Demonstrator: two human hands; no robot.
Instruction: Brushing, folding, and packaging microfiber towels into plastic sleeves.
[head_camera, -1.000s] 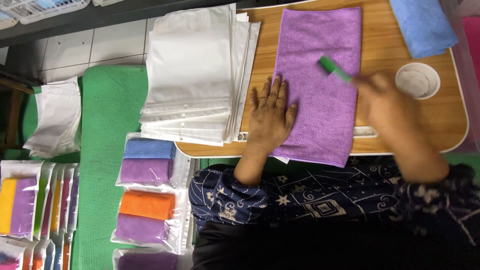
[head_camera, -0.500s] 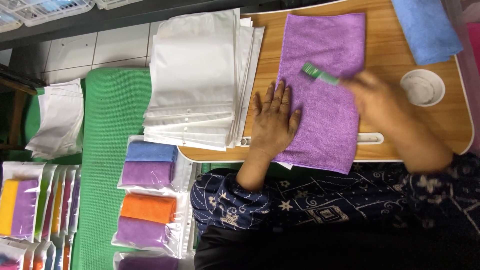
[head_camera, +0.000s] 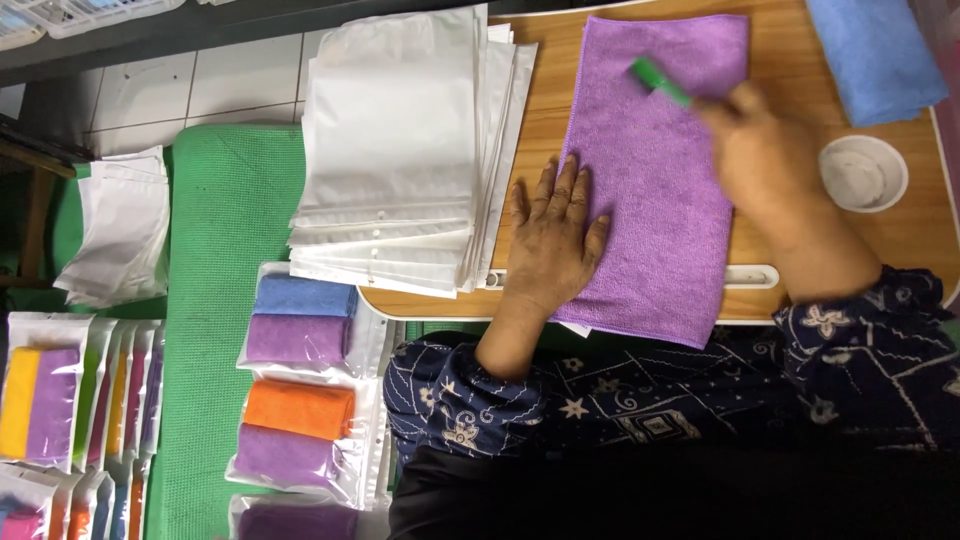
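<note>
The purple cloth (head_camera: 655, 180) is a soft, fuzzy rectangle of one plain colour. It lies flat and open on the wooden table (head_camera: 790, 60), and its near edge hangs a little over the table's front rim, toward my body.

My left hand (head_camera: 550, 240) is laid palm down with the fingers spread. It presses on the left border of the cloth, so the thumb and part of the palm are on the purple surface and the other fingers reach onto the bare wood just beside the cloth. This hand is open and grasps nothing; it only rests flat.

My right hand (head_camera: 760, 150) is over the right part of the cloth, and it is blurred. It is closed around a small green tool (head_camera: 660, 80), which sticks out from my fingers toward the far left and lies over the upper part of the cloth. I cannot tell if the tip touches the cloth.

To the left of the cloth, touching the table's left end, stands a stack of white plastic bags (head_camera: 400, 150). To the right of the cloth there is a small white bowl (head_camera: 863, 173), and beyond it, at the far right corner, a blue cloth (head_camera: 880, 50).
</note>
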